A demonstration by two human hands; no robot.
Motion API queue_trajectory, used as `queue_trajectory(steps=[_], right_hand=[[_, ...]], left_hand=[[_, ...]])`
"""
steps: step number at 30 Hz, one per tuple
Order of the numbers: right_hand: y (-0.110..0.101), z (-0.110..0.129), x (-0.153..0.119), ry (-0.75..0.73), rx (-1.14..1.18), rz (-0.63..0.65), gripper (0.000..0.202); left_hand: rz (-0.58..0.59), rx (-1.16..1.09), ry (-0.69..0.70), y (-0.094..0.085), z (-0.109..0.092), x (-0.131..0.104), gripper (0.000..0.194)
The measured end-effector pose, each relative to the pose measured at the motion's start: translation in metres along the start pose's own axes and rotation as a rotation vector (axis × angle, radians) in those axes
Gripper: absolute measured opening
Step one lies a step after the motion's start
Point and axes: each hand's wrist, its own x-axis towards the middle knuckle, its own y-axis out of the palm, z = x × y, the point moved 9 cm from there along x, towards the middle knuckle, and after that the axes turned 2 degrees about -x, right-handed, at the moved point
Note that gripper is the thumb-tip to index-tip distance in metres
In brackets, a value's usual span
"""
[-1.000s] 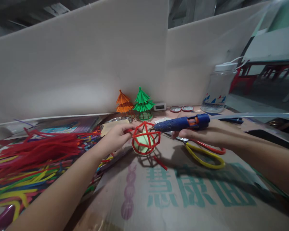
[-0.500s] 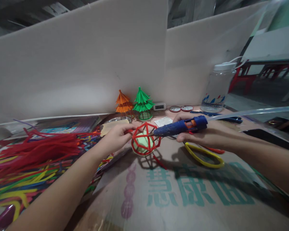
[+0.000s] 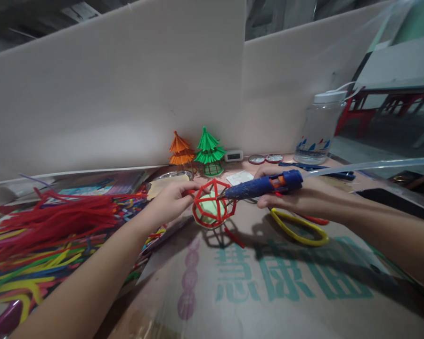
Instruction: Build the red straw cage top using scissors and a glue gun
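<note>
My left hand [image 3: 175, 200] pinches the left edge of a red lattice frame [image 3: 217, 220], built from short fuzzy strips like pipe cleaners, with a pale green round piece inside. My right hand [image 3: 282, 200] is wrapped round a blue glue gun [image 3: 250, 189]. Its tip points left and meets the upper middle of the frame, though I cannot tell whether they touch. A long clear glue stick [image 3: 371, 165] runs out of the gun's back to the right. Below the frame lies a short red strip [image 3: 235, 238]. Yellow-handled scissors [image 3: 300, 230] lie under my right wrist, their blades hidden.
Heaps of coloured pipe cleaners [image 3: 56, 221] cover the left side. At the back wall stand an orange tree [image 3: 180, 149], a green tree [image 3: 209, 148], a small white display [image 3: 233, 156] and a clear bottle [image 3: 314, 129]. A dark flat object [image 3: 392, 200] lies right.
The glue gun and my right hand have shifted very slightly left. A small red glow now shows under the gun. My left hand and the red frame have stayed in place.
</note>
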Motion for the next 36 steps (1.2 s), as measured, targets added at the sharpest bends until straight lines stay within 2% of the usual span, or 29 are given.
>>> queue_trajectory(steps=[4, 9, 15, 25, 30, 32, 36], right_hand=[[0.002, 0.001, -0.001, -0.028, 0.024, 0.007, 0.029], [0.000, -0.003, -0.003, 0.025, -0.006, 0.018, 0.036], [0.000, -0.002, -0.004, 0.047, -0.023, 0.038, 0.033], [-0.002, -0.001, -0.002, 0.018, -0.087, -0.007, 0.033], [0.002, -0.008, -0.005, 0.053, -0.119, 0.134, 0.040], [-0.002, -0.015, -0.005, 0.081, -0.073, 0.134, 0.041], [-0.008, -0.043, -0.004, 0.195, 0.161, 0.098, 0.037]], left_hand=[[-0.005, 0.021, -0.011, -0.001, -0.002, 0.000, 0.031], [0.004, 0.026, -0.035, -0.001, -0.002, 0.000, 0.031], [0.005, 0.005, -0.035, 0.000, 0.002, -0.001, 0.033], [0.019, -0.018, -0.043, 0.002, 0.004, 0.000, 0.035], [0.015, 0.034, -0.093, 0.000, 0.010, 0.000, 0.034], [0.013, 0.026, -0.102, -0.001, 0.010, 0.000, 0.030], [0.007, -0.067, -0.115, 0.004, 0.013, 0.001, 0.024]])
